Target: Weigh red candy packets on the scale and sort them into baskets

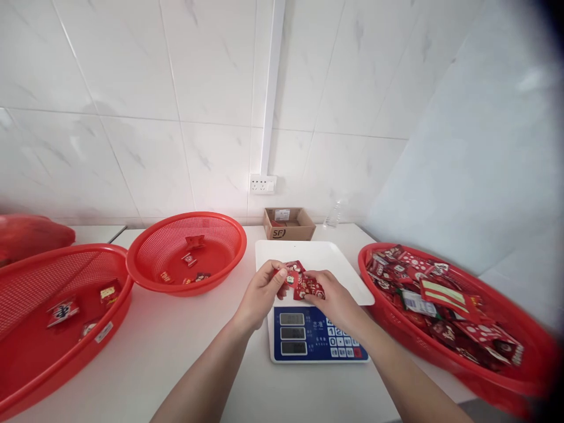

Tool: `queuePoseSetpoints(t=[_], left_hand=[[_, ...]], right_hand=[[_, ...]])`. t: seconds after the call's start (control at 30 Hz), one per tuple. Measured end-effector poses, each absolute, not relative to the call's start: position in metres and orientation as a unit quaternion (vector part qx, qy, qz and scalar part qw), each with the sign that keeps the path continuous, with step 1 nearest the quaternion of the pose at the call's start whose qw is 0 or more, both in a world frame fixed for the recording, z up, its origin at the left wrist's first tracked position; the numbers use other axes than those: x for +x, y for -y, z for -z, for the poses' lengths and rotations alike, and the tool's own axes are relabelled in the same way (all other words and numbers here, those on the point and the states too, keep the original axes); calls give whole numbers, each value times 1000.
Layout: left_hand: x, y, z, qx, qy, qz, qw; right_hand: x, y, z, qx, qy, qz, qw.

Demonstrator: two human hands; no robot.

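Note:
Both my hands meet over the white pan of an electronic scale [321,258]. My left hand [259,294] pinches a small red snack packet [291,271] between thumb and fingers. My right hand [335,299] is closed on several red packets [311,286] held just beside it. The packets in the two hands touch. The scale's blue keypad and displays [317,338] sit just below my wrists.
A red basket [506,376] heaped with packets stands at the right. A red mesh basket [145,270] with several packets is at centre left, another red basket [26,376] at far left. A small cardboard box [288,226] and a wall socket [262,184] are behind the scale.

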State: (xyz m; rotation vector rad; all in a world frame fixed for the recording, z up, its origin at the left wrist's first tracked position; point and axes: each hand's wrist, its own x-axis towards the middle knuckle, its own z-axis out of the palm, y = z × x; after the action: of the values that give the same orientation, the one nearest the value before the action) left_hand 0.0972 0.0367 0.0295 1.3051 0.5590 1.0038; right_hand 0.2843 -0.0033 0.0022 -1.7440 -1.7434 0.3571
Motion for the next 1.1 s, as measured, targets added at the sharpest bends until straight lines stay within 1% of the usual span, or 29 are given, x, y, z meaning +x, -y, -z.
queuePoseSetpoints(t=[0.13, 0.2, 0.27, 0.37, 0.43, 0.53, 0.6, 0.7, 0.83, 0.93, 1.1], left_hand=[[98, -36, -29, 558, -238, -455, 652], [98, -36, -29, 547, -230, -452, 666], [99, -35, -28, 541, -218, -447, 678], [99, -35, -27, 546, -208, -443, 680], [100, -35, -27, 553, -208, -442, 675], [101, -33, -27, 554, -202, -438, 679], [101, -31, -29, 556, -193, -425, 688], [103, -27, -29, 584, -187, -384, 691], [103, -25, -28, 642, -220, -344, 649], [102, -26, -29, 649, -222, -356, 634], [102, -27, -31, 617, -221, -372, 658]], right_hand=[[288, -2, 3, -671, 680, -30, 296], [290, -4, 3, -658, 699, -7, 281], [289, -3, 1, -639, 713, -6, 291], [282, 2, -8, -623, 697, -36, 352], [276, 7, -16, -622, 665, -112, 397], [266, 15, -29, -602, 616, -259, 437], [261, 18, -36, -584, 611, -294, 446], [257, 19, -41, -590, 624, -253, 445], [257, 19, -42, -607, 629, -210, 438], [259, 20, -41, -613, 629, -199, 436], [260, 22, -40, -615, 626, -200, 436]])
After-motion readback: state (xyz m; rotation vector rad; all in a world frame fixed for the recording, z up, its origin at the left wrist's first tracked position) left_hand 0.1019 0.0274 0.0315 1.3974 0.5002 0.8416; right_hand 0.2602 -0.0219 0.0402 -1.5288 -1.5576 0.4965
